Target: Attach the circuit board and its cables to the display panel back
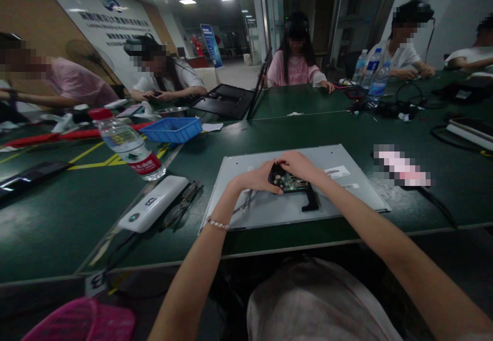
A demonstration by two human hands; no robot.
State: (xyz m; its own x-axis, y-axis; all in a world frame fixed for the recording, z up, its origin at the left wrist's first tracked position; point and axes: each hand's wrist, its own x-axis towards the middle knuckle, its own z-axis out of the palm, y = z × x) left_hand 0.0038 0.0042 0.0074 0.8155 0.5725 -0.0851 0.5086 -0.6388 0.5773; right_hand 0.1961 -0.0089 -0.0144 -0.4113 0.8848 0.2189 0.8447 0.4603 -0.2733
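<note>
A green circuit board (pixel 291 182) in a black plastic housing rests on or just over a flat grey metal panel (pixel 239 207) in front of me. My left hand (pixel 259 177) is closed around the housing's left end, thumb along its near edge. From the far side, my right hand (pixel 297 165) grips the upper edge, its fingertips close to those of the left. A black bracket-shaped arm (pixel 311 200) sticks out at the board's lower right. Grey cables (pixel 246 202) run from beneath my left hand across the panel. White labels (pixel 337 172) show on the panel right of the board.
Left of the panel lie eyeglasses (pixel 182 205), a white power bank (pixel 154 203), a tilted-looking water bottle (pixel 131 148) and a blue basket (pixel 172 130). A phone (pixel 402 166) with a cable lies right. Several people sit around the green table (pixel 308 120); a black opened casing (pixel 227 99) stands farther back.
</note>
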